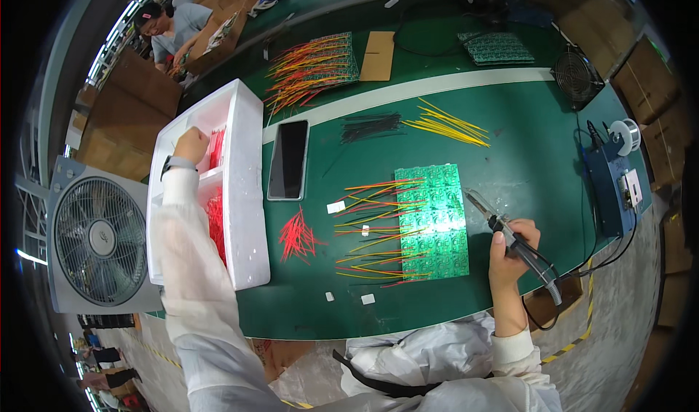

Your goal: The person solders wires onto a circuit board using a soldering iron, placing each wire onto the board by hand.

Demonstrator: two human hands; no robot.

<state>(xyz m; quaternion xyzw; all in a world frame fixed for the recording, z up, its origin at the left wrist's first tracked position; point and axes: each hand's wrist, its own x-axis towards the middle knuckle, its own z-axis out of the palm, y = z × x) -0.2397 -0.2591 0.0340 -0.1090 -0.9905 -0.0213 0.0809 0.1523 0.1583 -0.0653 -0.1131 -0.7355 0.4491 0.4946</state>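
The right hand (512,255) is gripping a soldering tool (540,270), its tip pointing toward the circuit board (444,223) without touching it. The left hand (191,146) is resting inside the upper part of a white foam box (251,193), beside red wires (217,148); its fingers are curling inward.

The board is lying flat on the green counter (313,310), between the hands. Red and yellow wires (386,184) are sticking out from its left side, in groups from top to bottom. That side is looking largely filled, while the rest is showing no wires. A loose red bunch (297,237) is lying to the left of the board, below a phone (288,161), and black wires (371,127) and yellow wires (448,124) are waiting above. Farther off, a thickly wired stack (313,66) is seeming finished, and other boards (495,48) are lying at upper right, apparently unwired.

The left fingertips are hiding from view, so whether they are holding a wire, I cannot tell. Glare is washing out the middle of the board, and the joints are appearing too small to judge. The foam box's left side is partly disappearing behind the left sleeve (193,266).
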